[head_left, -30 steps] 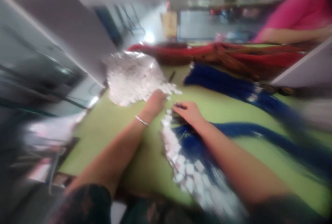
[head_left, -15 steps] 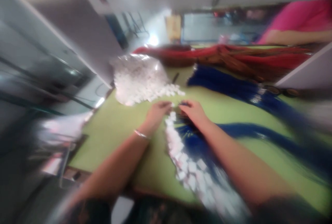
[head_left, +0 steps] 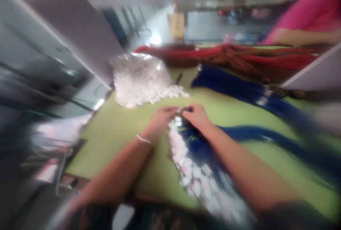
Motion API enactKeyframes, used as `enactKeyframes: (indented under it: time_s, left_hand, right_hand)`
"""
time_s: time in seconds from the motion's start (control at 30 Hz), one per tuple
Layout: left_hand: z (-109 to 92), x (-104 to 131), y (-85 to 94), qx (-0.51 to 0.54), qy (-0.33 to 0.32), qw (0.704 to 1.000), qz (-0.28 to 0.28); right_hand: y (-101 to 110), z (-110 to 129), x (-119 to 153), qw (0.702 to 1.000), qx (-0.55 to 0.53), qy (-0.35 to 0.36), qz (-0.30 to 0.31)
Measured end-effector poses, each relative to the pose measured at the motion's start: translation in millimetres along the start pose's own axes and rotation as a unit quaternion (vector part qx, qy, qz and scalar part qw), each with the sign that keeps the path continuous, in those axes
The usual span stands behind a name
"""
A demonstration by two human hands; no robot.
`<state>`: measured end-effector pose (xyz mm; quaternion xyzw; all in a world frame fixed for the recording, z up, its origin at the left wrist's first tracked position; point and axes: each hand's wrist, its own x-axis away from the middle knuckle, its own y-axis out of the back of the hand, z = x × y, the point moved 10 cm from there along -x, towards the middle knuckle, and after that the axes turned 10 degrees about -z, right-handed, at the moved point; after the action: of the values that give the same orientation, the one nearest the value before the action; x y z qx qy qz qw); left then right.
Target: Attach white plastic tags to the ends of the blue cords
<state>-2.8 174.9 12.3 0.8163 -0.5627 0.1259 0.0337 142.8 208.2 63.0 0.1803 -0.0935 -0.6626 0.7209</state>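
My left hand point(head_left: 164, 116) is closed in a pinch, its fingertips on a small white piece that looks like a connector housing point(head_left: 179, 109). Against it, my right hand point(head_left: 195, 114) pinches a thin dark wire end, blurred and mostly covered by the fingers. The fingertips of both hands nearly meet. Just below them a row of white connector housings point(head_left: 197, 173) runs toward me, alongside a fanned bundle of blue wires point(head_left: 195, 144). More of that blue bundle passes under my right forearm and off to the right. A clear plastic bag point(head_left: 141, 77) of white housings lies beyond my left hand.
Loose housings point(head_left: 173, 91) spill from the bag's mouth on the green table point(head_left: 112, 141). A tied blue wire bundle point(head_left: 229, 82) lies at the right, with red and brown wires point(head_left: 213, 54) behind. Another person's pink sleeve point(head_left: 306, 13) shows at the far right.
My hands have come closer together, so the gap between their fingertips has nearly closed. The view has shifted slightly; the bag and wire bundles lie as before.
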Motion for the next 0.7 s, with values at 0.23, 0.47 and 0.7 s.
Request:
enactKeyframes:
  time_s: [0.23, 0.47, 0.7]
  left_hand:
    - [-5.3, 0.8, 3.9, -0.048, -0.049, 0.997, -0.040]
    - [-3.9, 0.4, 2.1, -0.024, -0.048, 0.998, -0.039]
    - [-6.5, 0.8, 2.0, -0.037, -0.055, 0.997, -0.043]
  right_hand:
    - [-2.9, -4.5, 0.5, 0.999, -0.012, -0.043, 0.026]
    - [-7.4, -13.1, 4.8, 0.987, -0.053, -0.138, 0.061]
    - [-9.9, -19.0, 2.1, 0.984, -0.053, -0.158, 0.064]
